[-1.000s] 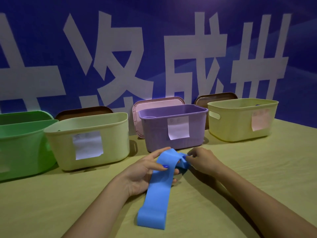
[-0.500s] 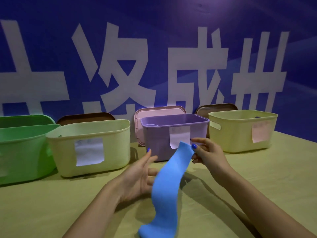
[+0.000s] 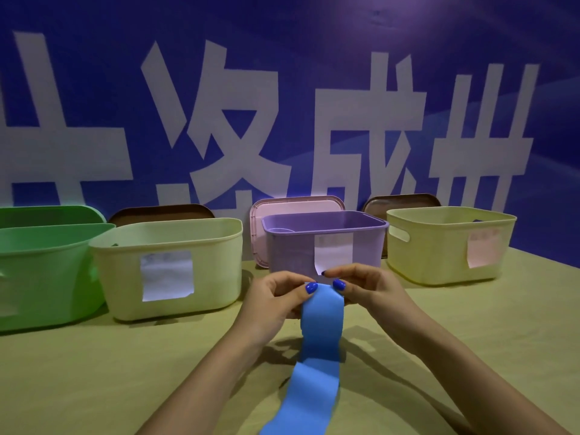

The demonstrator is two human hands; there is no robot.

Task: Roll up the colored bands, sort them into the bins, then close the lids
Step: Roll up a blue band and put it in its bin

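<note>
the blue band [image 3: 320, 334] hangs between the two hands, its top edge pinched up in front of the purple bin [image 3: 324, 243] and the rest of it trailing down toward the camera in soft waves until it runs off the bottom of the view. the left hand [image 3: 276, 301] grips the top left corner, thumb on the near face and fingers curled behind; the right hand [image 3: 367, 291] grips the top right corner the same way, so both hands are closed on the band and sit just beside each other, nearly touching. both forearms reach in from the lower edge and are raised off the bench [image 3: 470, 334], wrists bent slightly inward. the nails on both thumbs are painted blue. beyond the hands a row of open bins stands along the back of the bench: a green bin [image 3: 40, 271] at far left, a pale yellow bin [image 3: 219, 265] next to it, the purple one in the middle, and another yellow bin [image 3: 439, 249] at right. each of the three clearer bins carries a paper label on its front; the hands cover the lower edge of the purple bin's label. a pink lid [image 3: 298, 204] leans upright behind the purple bin, and brown lids [image 3: 160, 211] stand behind both yellow bins. a blue wall [image 3: 314, 42] with large white characters fills the background.
</note>
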